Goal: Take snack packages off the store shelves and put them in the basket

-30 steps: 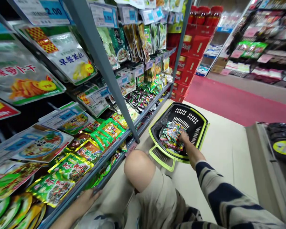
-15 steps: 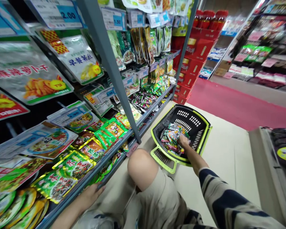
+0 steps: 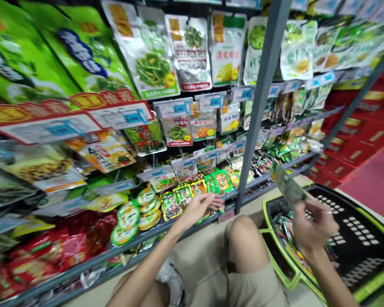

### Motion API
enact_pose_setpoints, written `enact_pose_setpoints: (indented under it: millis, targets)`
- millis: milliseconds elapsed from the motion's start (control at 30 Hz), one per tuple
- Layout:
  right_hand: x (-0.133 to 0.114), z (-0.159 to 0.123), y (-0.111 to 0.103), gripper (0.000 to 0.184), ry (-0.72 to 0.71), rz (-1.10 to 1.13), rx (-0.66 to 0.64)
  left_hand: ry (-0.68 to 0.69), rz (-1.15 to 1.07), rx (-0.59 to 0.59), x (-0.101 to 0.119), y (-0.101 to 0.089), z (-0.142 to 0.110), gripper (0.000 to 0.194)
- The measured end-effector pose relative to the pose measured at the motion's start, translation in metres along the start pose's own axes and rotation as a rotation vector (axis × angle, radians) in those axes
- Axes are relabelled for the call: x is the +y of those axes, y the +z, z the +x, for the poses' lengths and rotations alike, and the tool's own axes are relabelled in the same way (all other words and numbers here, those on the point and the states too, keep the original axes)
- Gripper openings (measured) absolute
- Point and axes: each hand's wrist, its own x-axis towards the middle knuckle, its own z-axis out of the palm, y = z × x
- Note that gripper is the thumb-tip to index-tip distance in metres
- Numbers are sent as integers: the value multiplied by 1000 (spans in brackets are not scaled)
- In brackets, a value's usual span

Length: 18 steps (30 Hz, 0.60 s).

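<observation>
My right hand (image 3: 315,221) pinches a small food packet (image 3: 288,185), greenish and motion-blurred, raised above the basket. Beneath it, the black basket (image 3: 360,198) with lime-green rim stands on the floor and holds a heap of small packets (image 3: 284,226). My left hand (image 3: 205,207) is stretched out, fingers extended and holding nothing, at the front of the bottom shelf. Just beyond it lie green and yellow food packets (image 3: 182,194) and more green packets (image 3: 220,181).
A grey shelf post (image 3: 259,98) rises between the two shelf bays. Round green-lidded packs (image 3: 125,217) and red bags (image 3: 35,256) fill the lower left shelf. Red cartons (image 3: 348,136) are stacked at the right. My bent knee (image 3: 246,243) is between shelf and basket.
The view has swung left along the shelves. My right hand has come up out of the basket with a packet. My left hand has lifted from the shelf's edge and reaches forward.
</observation>
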Motion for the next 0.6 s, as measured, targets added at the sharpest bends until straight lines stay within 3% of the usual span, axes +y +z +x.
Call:
enact_pose_setpoints:
  millis: [67,100,167,200,267,333,400,500,600]
  targets:
    - [-75,-9,21,20,-375,238,-163,135,-188,-34,32,21,5,70]
    - [-108,-13,33,26,-542,346,-277,217,-243,11,42,26,8,67]
    - [-162,-17,55,35,-726,484,-492,374,-260,212,51,23,11,53]
    - [-181,-18,64,37,-732,541,-553,425,-241,317,51,16,11,46]
    - [-204,-16,76,34,-568,656,-561,453,-230,428,45,-6,7,40]
    - [-214,-10,84,34,-259,769,-501,439,-289,427,36,-27,-3,41]
    - [-219,-1,92,38,-13,848,-569,452,-310,431,33,-42,-13,41]
    - [-226,15,104,39,110,922,-766,464,-166,460,46,-48,-24,40]
    - [-231,37,114,42,138,955,-789,407,85,431,78,-47,-22,49]
